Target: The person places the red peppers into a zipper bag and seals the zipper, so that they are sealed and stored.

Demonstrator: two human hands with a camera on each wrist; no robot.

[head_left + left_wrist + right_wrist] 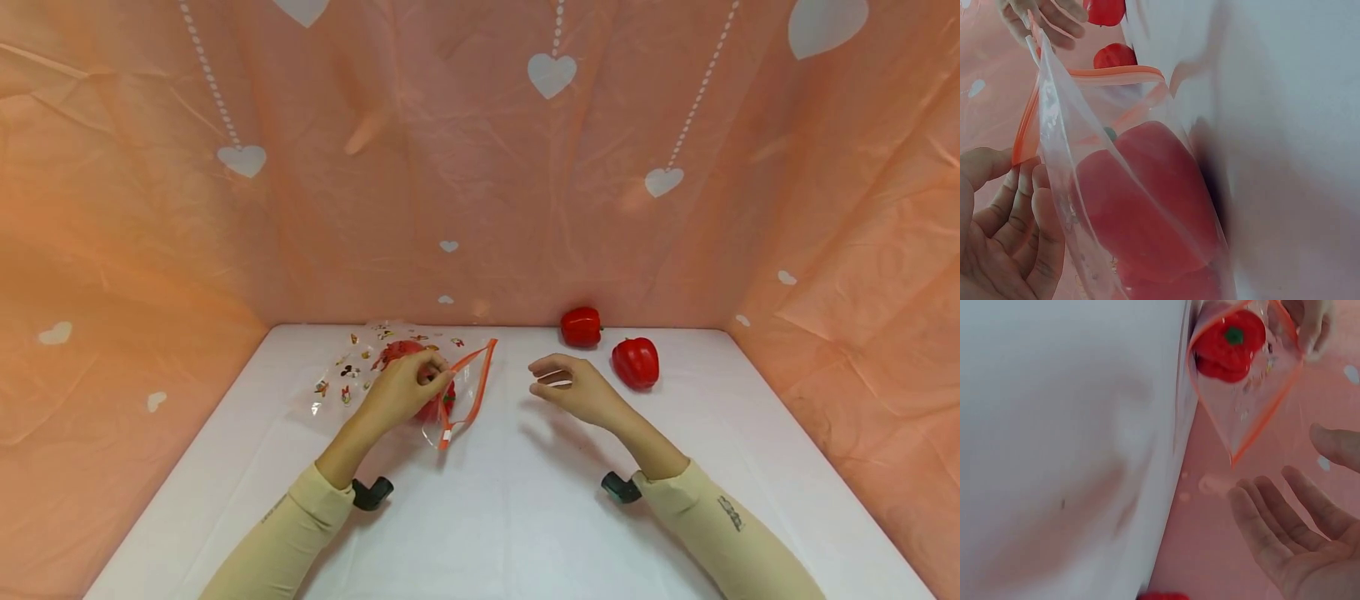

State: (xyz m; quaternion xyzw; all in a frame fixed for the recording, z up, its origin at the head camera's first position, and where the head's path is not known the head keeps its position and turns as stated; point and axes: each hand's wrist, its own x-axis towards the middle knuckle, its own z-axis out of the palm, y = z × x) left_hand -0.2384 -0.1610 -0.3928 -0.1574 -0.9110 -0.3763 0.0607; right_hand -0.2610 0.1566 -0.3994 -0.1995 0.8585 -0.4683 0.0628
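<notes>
A clear zip bag [330, 396] with cartoon prints and an orange zip edge lies at the left of the table, its mouth spread toward the right. Inside it are red bell peppers [1147, 206]; one shows a green stem in the right wrist view. My left hand [408, 385] pinches the orange edge of the bag's mouth between thumb and fingers. To the right of the bag, my right hand [577, 390] hovers over the table with fingers loosely bent and holds nothing. It is apart from the bag and near two loose red bell peppers, one farther back [581, 327] and one nearer [636, 363].
The table [502, 533] wears a white cloth. Orange-pink curtains [480, 167] with white hearts stand along its back and both sides. A dark wrist camera [372, 493] sits on the left wrist, and another [621, 487] on the right.
</notes>
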